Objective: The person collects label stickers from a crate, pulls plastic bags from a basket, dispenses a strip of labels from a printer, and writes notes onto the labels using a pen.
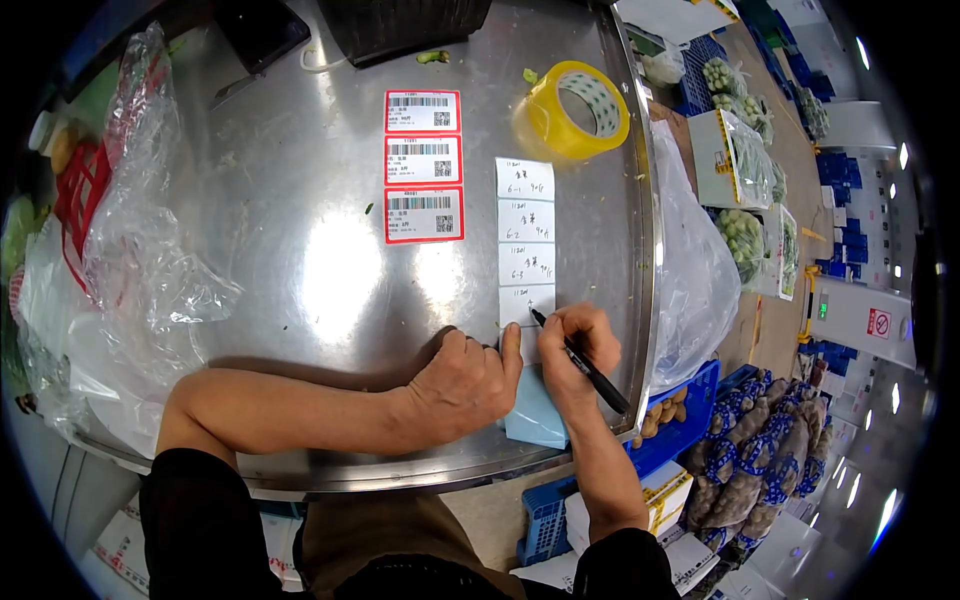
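My right hand [578,350] grips a black marker pen [597,377], its tip on the handwritten label strip [526,222]. Several white labels on the strip carry handwriting; the lowest written one is partly filled in. With its fingers curled, my left hand [465,385] presses one finger onto the strip's left edge, holding it down. Below that finger, the strip's pale blue end [537,405] lies partly under my hands. Three red-bordered barcode stickers [423,165] lie in a column to the left. A roll of yellow-edged tape [577,108] rests above the strip.
Crumpled clear plastic bags [140,220] cover the left of the metal table [290,130]. A black container [400,25] stands at the far edge. Beyond the right edge are a plastic sheet [695,270], a blue potato crate [685,420], vegetable boxes [735,160] and filled net sacks [760,450].
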`<move>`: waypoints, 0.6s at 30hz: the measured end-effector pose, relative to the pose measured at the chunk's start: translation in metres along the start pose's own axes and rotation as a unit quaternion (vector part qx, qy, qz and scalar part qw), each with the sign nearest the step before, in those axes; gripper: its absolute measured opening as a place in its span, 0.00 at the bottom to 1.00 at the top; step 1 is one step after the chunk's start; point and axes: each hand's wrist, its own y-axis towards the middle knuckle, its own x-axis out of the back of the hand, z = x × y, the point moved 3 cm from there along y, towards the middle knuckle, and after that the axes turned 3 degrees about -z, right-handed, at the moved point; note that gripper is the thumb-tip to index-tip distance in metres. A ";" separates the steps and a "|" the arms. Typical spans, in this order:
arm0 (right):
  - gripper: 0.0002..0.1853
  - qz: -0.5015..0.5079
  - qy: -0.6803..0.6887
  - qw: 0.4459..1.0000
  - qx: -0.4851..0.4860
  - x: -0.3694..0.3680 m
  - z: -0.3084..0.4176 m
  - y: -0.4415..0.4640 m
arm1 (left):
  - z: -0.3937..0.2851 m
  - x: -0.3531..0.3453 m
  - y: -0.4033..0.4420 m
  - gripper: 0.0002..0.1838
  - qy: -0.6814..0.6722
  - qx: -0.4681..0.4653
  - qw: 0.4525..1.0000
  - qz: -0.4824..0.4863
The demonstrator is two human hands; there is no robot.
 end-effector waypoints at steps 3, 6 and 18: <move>0.13 -0.023 -0.001 1.000 0.013 -0.002 0.000 0.002 | 0.000 0.001 0.001 0.21 -0.002 0.001 1.000 -0.001; 0.12 -0.009 0.011 1.000 0.004 -0.001 -0.002 0.001 | 0.001 0.001 0.000 0.21 -0.004 -0.001 1.000 -0.002; 0.11 -0.010 0.006 1.000 -0.027 0.001 -0.002 0.001 | 0.001 0.000 0.000 0.22 -0.008 0.000 1.000 0.004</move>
